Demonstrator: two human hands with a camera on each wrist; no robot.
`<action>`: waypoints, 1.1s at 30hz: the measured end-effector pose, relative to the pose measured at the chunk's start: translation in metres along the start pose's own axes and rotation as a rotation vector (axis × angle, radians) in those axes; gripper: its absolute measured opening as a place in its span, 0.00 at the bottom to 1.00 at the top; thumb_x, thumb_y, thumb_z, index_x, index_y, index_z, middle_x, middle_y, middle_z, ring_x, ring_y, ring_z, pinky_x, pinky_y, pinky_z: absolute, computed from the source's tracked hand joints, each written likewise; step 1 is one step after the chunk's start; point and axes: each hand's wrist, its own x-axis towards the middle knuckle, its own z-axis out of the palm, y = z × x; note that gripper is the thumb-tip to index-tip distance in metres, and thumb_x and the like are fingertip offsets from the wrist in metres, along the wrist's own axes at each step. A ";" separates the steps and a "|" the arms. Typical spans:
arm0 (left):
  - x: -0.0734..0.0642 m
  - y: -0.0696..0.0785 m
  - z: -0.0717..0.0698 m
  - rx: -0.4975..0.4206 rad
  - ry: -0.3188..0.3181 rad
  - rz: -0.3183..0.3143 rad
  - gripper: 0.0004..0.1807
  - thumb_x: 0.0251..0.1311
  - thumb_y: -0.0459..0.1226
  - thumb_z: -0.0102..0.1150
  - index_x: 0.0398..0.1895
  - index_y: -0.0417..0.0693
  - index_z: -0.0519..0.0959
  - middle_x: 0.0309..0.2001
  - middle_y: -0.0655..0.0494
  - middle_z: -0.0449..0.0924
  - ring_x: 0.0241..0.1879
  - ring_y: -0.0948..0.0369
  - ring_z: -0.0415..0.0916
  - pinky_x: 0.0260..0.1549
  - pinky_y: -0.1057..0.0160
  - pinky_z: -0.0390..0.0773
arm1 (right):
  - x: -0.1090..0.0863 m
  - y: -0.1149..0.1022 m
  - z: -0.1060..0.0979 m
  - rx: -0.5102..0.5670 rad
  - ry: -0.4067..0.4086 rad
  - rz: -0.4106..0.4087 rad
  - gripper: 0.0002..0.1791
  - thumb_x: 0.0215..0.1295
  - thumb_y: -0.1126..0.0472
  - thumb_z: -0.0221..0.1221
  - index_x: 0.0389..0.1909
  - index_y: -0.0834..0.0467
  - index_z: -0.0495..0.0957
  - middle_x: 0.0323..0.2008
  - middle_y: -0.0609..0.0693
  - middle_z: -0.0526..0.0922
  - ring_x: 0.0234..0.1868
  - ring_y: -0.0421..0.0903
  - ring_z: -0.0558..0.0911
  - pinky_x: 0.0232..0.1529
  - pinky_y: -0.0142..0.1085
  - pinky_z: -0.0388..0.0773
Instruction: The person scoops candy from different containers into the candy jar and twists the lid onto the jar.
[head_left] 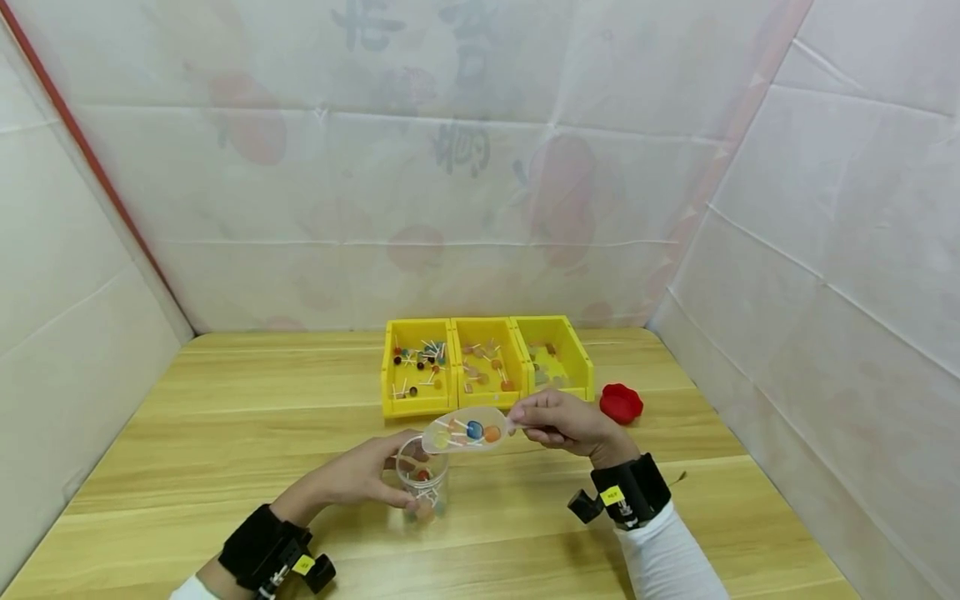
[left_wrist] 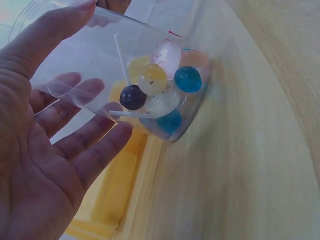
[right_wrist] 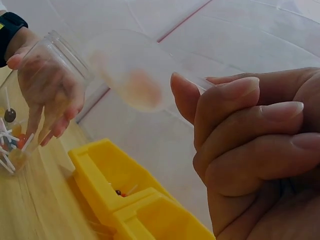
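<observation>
My left hand grips a clear plastic jar from its left side, thumb and fingers round the wall. Several small lollipops lie at the jar's bottom, with blue, yellow, dark and pale heads and white sticks. Between thumb and forefinger, my right hand pinches the handle of a translucent scoop. More lollipops, blue, orange and yellow, rest in that scoop. Its front end overlaps the jar's open mouth in the head view, and in the right wrist view it sits right at the jar's rim.
Behind the hands stand three joined yellow bins, each with lollipops inside; the left one holds the most. To their right on the wooden table lies a red scalloped lid-like piece. White printed sheets wall the table's back and sides.
</observation>
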 end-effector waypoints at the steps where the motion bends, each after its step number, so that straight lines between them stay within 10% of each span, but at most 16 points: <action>1: 0.000 0.000 0.000 0.005 0.003 -0.004 0.35 0.57 0.41 0.71 0.67 0.50 0.67 0.61 0.44 0.73 0.58 0.48 0.71 0.56 0.46 0.73 | 0.000 0.000 0.000 -0.007 -0.004 0.002 0.16 0.77 0.62 0.47 0.40 0.60 0.83 0.17 0.42 0.68 0.12 0.37 0.59 0.12 0.26 0.52; 16: -0.001 0.002 0.001 0.054 0.019 -0.021 0.38 0.56 0.47 0.71 0.68 0.47 0.66 0.58 0.47 0.75 0.56 0.51 0.74 0.56 0.50 0.75 | -0.001 -0.026 0.001 -0.187 -0.044 0.095 0.18 0.76 0.62 0.49 0.41 0.77 0.76 0.16 0.46 0.67 0.10 0.40 0.58 0.10 0.27 0.54; 33: 0.000 0.005 -0.001 0.056 0.015 -0.050 0.38 0.56 0.44 0.71 0.68 0.49 0.66 0.57 0.52 0.75 0.55 0.53 0.74 0.55 0.50 0.74 | 0.002 -0.062 0.011 -0.409 -0.021 0.274 0.18 0.76 0.54 0.51 0.42 0.64 0.82 0.15 0.46 0.65 0.12 0.40 0.56 0.13 0.29 0.53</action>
